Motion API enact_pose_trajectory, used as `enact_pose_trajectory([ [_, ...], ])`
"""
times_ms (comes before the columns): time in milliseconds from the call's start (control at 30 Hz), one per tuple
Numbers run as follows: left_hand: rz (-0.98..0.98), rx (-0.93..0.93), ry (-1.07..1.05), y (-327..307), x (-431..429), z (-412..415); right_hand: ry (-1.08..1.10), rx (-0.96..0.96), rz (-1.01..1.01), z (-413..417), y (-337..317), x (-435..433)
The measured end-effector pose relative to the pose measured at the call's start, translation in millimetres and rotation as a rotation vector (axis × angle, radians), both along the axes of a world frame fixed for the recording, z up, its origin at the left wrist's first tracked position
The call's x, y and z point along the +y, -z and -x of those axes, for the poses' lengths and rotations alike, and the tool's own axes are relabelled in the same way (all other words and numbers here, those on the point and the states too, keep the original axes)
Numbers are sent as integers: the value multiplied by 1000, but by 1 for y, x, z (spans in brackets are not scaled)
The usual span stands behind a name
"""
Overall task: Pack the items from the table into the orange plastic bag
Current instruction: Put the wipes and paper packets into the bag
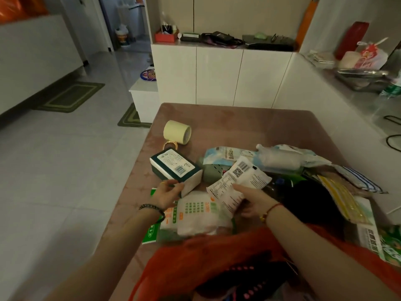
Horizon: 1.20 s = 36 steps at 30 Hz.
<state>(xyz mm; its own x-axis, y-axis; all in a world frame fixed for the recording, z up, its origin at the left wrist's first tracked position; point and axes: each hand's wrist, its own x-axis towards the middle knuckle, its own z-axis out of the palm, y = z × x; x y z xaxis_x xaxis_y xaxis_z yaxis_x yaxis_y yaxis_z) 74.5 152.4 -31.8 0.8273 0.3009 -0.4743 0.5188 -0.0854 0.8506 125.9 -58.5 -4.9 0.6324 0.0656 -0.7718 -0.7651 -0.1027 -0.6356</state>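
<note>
The orange plastic bag (208,253) lies open at the table's near edge, with dark items inside it. My left hand (167,193) grips the near end of a white and dark-green box (175,168). My right hand (251,199) holds a white printed packet (236,181) by its lower end. Under both hands lies a white pack with green and orange print (197,216). Further back are blue-white soft packs (280,158), a cream tape roll (177,132) and a small yellow tape roll (170,145).
The pink table (227,118) holds more packets at the right, among them a yellow zip bag (340,196) and a black item (312,198). White cabinets (219,74) stand behind the table. Tiled floor and green mats (69,96) lie to the left.
</note>
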Motion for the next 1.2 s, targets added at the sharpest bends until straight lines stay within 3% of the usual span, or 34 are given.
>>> enact_pose_trajectory([
  [167,-28,-40,-63,17,-10,-15,264,-34,-58,-16,38,10],
  [333,-30,-133,87,13,-24,-3,362,-320,-10,-6,43,11],
  [467,43,-242,190,-4,-35,-2,204,-713,12,7,17,6],
  [600,274,-345,271,-26,-51,1,-168,-1010,-12,19,-21,19],
  [667,366,-362,162,-27,-51,8,-323,-1011,-8,20,-28,27],
  [767,513,-330,-90,-20,-40,22,-335,-745,-92,14,-25,32],
  [833,651,-316,-247,-15,-25,33,-385,-708,116,6,-8,31],
  [900,798,-302,-368,-13,-7,46,-764,-769,536,1,17,34],
  [967,884,-301,-426,-15,10,60,-1147,-770,754,-2,40,41],
  [1033,897,-304,-466,-18,24,75,-1279,-772,796,-5,52,52],
  [1200,912,-388,-538,-26,43,109,-1266,-712,896,-14,66,67],
])
